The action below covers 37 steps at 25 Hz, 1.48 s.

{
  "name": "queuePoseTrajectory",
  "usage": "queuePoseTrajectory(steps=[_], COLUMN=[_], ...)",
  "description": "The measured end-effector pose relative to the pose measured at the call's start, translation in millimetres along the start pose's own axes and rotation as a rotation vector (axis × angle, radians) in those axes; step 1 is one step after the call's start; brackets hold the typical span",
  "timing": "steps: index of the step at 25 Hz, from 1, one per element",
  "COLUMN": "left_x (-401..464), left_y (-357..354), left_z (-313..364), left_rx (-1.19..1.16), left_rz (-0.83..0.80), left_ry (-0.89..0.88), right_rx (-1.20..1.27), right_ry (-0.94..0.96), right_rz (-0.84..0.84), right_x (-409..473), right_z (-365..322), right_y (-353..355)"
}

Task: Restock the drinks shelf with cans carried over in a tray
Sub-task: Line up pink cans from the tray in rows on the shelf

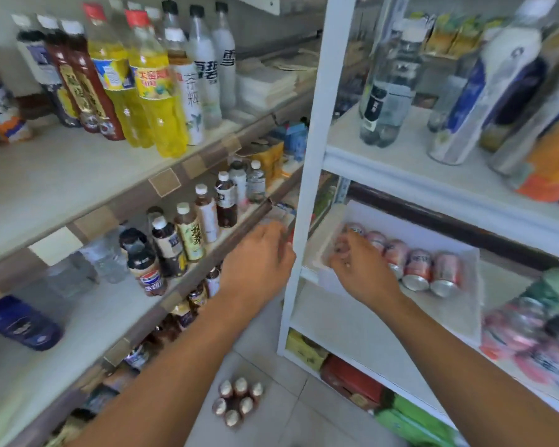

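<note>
Both forearms reach in from the bottom of the view toward the shelving. Past them, the right hand (360, 269) is curled over the leftmost of the cans (417, 269), fingers wrapped round its near end; the can itself is mostly hidden and blurred, so how firm the grasp is I cannot tell. These pink cans lie on their sides in a row inside a white tray (410, 232), which rests on the middle board of the white shelf (362, 321). Four more cans are visible to the right of the grasped one, touching one another.

The left hand (259, 256) sits at the upright post (307, 175) of that shelf, fingers bent toward it; they seem to hold or brace against the post, though the fingertips are out of sight.

This looks like the unloading step: the tray has arrived and a can is being taken from it. The next move calls for lifting that can clear of the tray wall and its neighbour, then standing it on the bare board in front, near the loose cans (523, 330) heaped at the right.

Further out, the brown shelves (162, 185) on the left carry bottles (149, 82), and a pack of small bottles (238, 403) stands on the floor.
</note>
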<state>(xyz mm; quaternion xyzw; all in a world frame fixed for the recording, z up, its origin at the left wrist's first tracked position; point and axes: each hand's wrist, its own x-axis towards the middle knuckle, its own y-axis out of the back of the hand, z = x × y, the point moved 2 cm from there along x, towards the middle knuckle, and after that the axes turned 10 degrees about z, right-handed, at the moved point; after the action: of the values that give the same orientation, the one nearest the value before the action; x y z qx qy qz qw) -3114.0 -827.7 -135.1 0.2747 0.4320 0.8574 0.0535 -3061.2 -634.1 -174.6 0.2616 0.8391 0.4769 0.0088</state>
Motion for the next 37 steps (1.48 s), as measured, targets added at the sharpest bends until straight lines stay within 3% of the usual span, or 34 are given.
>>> queuePoseTrajectory(steps=[9, 17, 22, 33, 37], left_x=[26, 36, 38, 37, 35], left_y=[-108, -144, -148, -157, -152], left_z=[27, 19, 11, 19, 21], left_rx=[-0.015, 0.001, 0.001, 0.008, 0.011], left_rz=[-0.141, -0.175, -0.179, -0.182, -0.189], left_ry=[0.070, 0.194, 0.281, 0.253, 0.265], right_rx=[0.067, 0.263, 0.347, 0.570, 0.579], right_ry=[-0.390, -0.606, -0.669, -0.863, -0.837], right_rz=[-0.252, -0.456, -0.488, -0.463, -0.431], right_x=[49, 72, 84, 81, 74], right_z=[139, 171, 169, 161, 175], right_y=[-43, -97, -114, -120, -109])
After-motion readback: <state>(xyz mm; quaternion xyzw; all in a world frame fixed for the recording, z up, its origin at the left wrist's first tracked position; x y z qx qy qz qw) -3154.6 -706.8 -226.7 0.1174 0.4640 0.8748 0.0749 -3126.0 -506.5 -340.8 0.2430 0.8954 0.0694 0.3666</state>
